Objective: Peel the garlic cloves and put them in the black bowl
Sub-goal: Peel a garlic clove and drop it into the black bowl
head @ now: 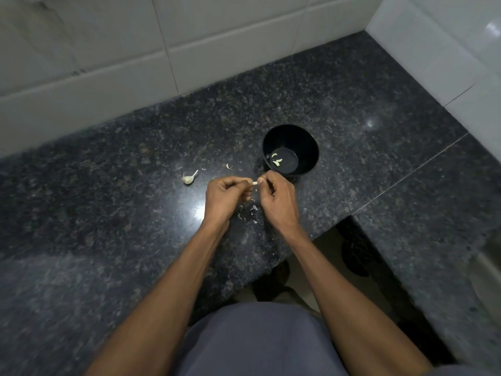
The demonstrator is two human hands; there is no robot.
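My left hand [226, 198] and my right hand [276, 199] meet above the dark granite counter, and both pinch one small pale garlic clove [254, 183] between their fingertips. The black bowl [309, 147] stands just beyond my right hand, with a few peeled cloves [277, 160] on its bottom. A partly broken garlic bulb with its stalk [189, 178] lies on the counter to the left of my left hand. One loose clove [229, 166] lies between the bulb and the bowl.
Scraps of garlic skin [250, 211] lie on the granite counter [108, 185] under my hands. Tiled walls [135, 50] close off the back and right. The counter's front edge steps back at the right, showing the floor [325, 245] below.
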